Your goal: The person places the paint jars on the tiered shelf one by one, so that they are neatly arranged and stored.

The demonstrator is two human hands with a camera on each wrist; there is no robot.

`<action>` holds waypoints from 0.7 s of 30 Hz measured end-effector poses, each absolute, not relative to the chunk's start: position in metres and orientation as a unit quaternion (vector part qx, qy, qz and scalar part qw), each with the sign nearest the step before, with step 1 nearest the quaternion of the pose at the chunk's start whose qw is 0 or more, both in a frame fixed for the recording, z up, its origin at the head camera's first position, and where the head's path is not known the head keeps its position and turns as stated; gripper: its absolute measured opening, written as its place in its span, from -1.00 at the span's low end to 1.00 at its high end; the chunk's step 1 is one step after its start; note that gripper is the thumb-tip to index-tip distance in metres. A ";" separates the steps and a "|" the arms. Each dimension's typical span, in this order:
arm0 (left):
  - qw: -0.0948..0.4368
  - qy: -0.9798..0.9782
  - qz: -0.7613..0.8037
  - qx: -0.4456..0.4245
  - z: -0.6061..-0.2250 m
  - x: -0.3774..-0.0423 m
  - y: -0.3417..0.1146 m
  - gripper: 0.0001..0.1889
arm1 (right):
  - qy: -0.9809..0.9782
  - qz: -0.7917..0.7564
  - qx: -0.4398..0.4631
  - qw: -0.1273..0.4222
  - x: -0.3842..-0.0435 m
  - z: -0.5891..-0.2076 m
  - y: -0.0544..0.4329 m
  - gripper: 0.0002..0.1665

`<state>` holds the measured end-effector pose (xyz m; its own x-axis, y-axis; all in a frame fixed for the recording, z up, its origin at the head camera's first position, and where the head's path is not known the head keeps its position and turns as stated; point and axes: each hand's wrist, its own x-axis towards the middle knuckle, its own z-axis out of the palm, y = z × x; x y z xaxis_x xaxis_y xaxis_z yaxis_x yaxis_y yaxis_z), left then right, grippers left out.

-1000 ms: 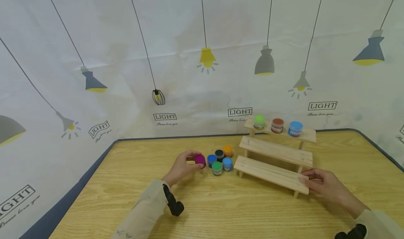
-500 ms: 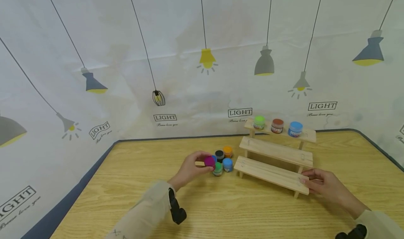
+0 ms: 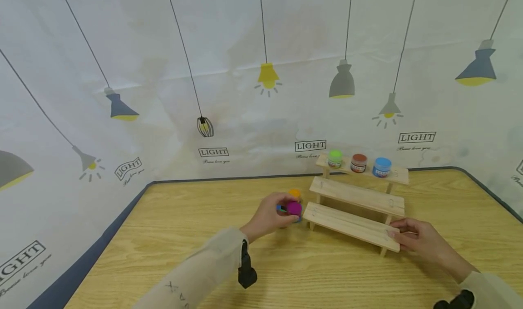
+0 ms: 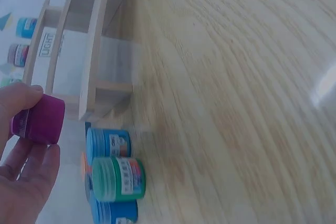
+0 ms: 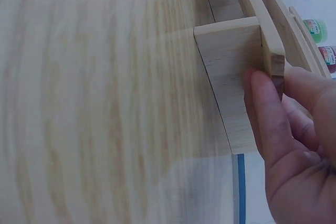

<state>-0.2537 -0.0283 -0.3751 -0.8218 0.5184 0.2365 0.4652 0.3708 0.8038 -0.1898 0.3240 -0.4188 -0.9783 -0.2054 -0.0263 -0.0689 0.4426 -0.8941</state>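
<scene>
**Carry high over the loose jars, hold the stand quiet**

Our left hand (image 3: 269, 214) pinches the purple jar (image 3: 294, 208) between thumb and fingers, raised off the table. Below that hand stand loose jars, among them a green jar (image 4: 118, 179) and a blue jar (image 4: 108, 146); just to its right is the near end of the wooden stand (image 3: 357, 195). Our right hand (image 3: 418, 237) grips the other end of the lowest step. Beyond and between both hands, three jars sit on the top step.

We judge the step in hand to be carrying the jar to the stand. We should keep it clear of the lids beneath and bring it down from above, not against the board's edge. Our right hand should steady, not pull, or the top jars may shift. Let's release only once the base sits flat.
</scene>
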 end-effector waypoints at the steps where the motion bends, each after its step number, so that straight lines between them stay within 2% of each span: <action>1: 0.028 0.827 0.474 0.301 -0.375 -0.254 -0.024 -0.64 | 0.847 -0.522 -0.081 0.065 -0.190 -0.419 0.324 -0.48; 12: 0.066 0.801 0.494 0.332 -0.377 -0.253 0.020 -0.63 | 0.844 -0.526 -0.089 0.055 -0.190 -0.420 0.323 -0.49; 21: 0.046 0.804 0.488 0.337 -0.362 -0.255 0.062 -0.62 | 0.842 -0.530 -0.081 0.059 -0.190 -0.419 0.323 -0.48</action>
<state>-0.2549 0.0623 -0.3618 -0.7684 0.5868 0.2552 0.4970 0.2961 0.8156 -0.1897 0.3230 -0.4191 -0.9797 -0.1999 -0.0136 -0.0742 0.4251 -0.9021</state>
